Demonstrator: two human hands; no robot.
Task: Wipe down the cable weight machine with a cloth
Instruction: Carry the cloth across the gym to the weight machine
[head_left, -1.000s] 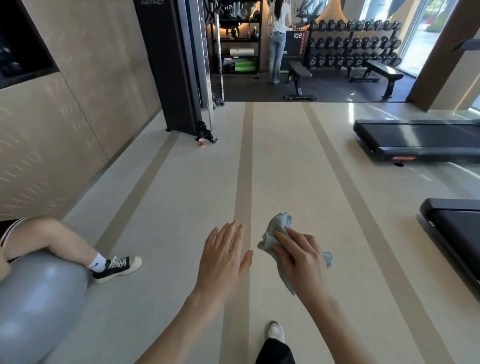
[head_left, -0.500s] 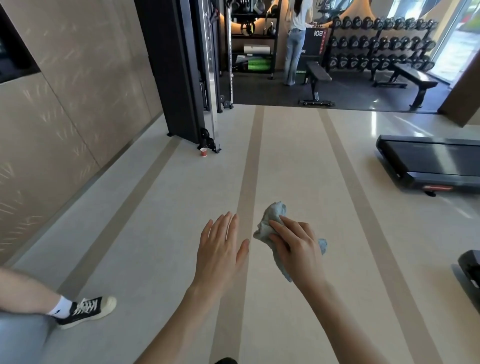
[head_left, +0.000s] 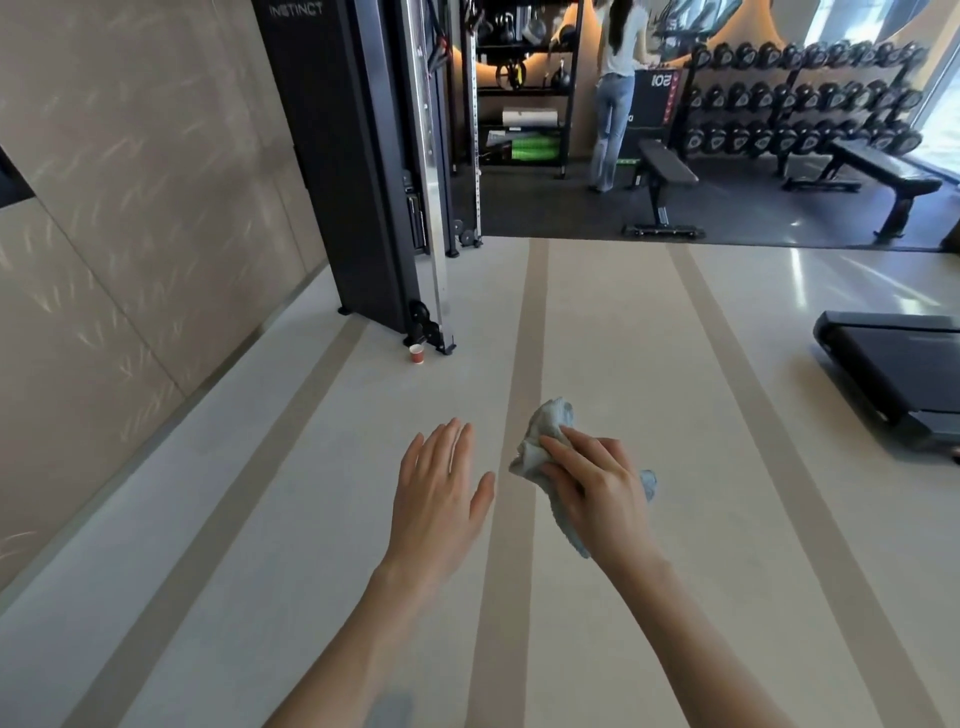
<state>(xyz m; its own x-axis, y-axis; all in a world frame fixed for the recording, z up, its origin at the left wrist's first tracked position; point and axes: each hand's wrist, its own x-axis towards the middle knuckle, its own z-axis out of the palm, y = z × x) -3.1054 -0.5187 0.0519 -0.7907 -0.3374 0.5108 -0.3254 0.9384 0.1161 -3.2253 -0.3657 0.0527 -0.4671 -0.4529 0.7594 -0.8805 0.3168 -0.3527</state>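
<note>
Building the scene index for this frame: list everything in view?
cable weight machine: one, black, left by the wall
paper cup: one, red, floor beside machine's base
shelf: one, black, behind the machine
person: one, standing at the back
benches: two, black, back mat
dumbbell rack: one, black, back right
treadmill: one, black, right edge
cloth: one, pale blue, held, centre foreground
left hand: one, open, empty
right hand: one, grips the cloth

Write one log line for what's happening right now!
wiping: not begun | right hand: holds cloth | left hand: open, empty | cable machine: ahead, untouched
</note>
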